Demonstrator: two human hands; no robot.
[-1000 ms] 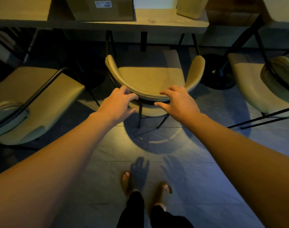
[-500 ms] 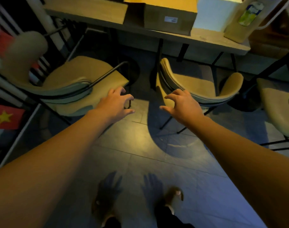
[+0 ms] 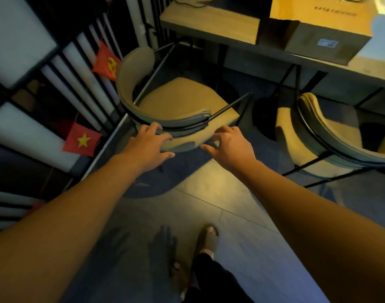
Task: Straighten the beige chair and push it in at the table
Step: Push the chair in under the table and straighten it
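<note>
Beige padded chair with curved backrest and black metal frame (image 3: 182, 101) sat skewed, out from the light wooden table (image 3: 209, 25), near the barred wall. Left hand (image 3: 149, 145) reached to the backrest's outer curve, fingers spread wide, contact unclear. Right hand (image 3: 228, 145) just beside the seat edge, fingers loosely spread, holding nothing. A second beige chair (image 3: 331, 136) stood to the right.

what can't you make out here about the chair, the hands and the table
- Beige chair, head view: its legs are mostly hidden under the seat.
- Left hand and right hand: spread by the backrest; actual contact is unclear through motion blur.
- Table: cut off by the top edge.
- Cardboard box: label too small and blurred to read.
</note>
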